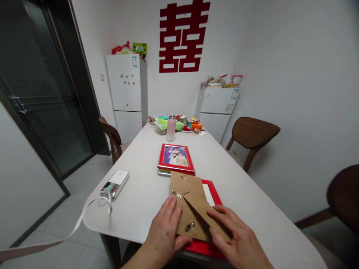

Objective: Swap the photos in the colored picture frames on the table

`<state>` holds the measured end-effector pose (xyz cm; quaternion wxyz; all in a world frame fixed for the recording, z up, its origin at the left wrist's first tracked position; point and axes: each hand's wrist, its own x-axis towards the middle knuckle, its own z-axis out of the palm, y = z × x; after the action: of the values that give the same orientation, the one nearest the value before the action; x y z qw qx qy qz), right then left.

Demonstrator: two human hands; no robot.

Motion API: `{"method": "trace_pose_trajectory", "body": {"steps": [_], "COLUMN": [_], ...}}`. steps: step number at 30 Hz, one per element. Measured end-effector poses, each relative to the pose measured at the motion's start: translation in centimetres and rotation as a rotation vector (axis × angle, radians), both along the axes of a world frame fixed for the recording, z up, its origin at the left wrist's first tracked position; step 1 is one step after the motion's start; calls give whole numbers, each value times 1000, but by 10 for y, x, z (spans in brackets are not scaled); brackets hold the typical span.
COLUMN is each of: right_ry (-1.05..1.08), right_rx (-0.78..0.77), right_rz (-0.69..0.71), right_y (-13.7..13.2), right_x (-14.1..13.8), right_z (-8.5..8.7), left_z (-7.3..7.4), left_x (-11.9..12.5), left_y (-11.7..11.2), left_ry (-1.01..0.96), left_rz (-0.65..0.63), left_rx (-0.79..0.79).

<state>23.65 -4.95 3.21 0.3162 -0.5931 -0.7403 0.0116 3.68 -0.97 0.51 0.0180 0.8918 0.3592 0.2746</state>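
Observation:
A brown picture-frame backing board (pixel 193 218) with metal clips and a folding stand flap (pixel 209 216) lies askew over a red photo frame (pixel 214 193), near the table's front edge. My left hand (pixel 165 226) grips the board's left side, fingers on top and thumb at the lower edge. My right hand (pixel 234 233) has the stand flap and the board's right side between thumb and fingers. Part of a white sheet (pixel 208 195) shows inside the red frame. Just beyond, a red-framed photo (pixel 176 156) lies face up on a stack of frames.
On the white table (pixel 140 186) a silver device (pixel 115 184) with a white strap lies left. A pink bottle (pixel 171 129) stands farther back before a pile of snack packs (pixel 193 125). Wooden chairs (pixel 254 134) flank the table, and two white refrigerators (pixel 126 86) stand behind.

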Motion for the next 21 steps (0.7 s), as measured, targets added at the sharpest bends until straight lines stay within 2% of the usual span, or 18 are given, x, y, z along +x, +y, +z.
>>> {"method": "trace_pose_trajectory", "body": {"steps": [3,6,12,21], "right_ry": [-13,-10,-36,-88], "right_rx": [-57,-108,-130,-56], "right_rz": [-52,-78,-84,-48], "right_y": [-5,-6,-4,-2], "right_x": [16,23,24,20], "right_z": [-8,-13,-21,-35], "left_z": [-5,-6,-3,3], "left_x": [20,30,28,25], "left_y": [-1,-2,-3,-1], "left_ry": [33,38,35,42], "left_rz": [-10,19,30,55], "left_rx": [-100,-181,-226,-285]}}
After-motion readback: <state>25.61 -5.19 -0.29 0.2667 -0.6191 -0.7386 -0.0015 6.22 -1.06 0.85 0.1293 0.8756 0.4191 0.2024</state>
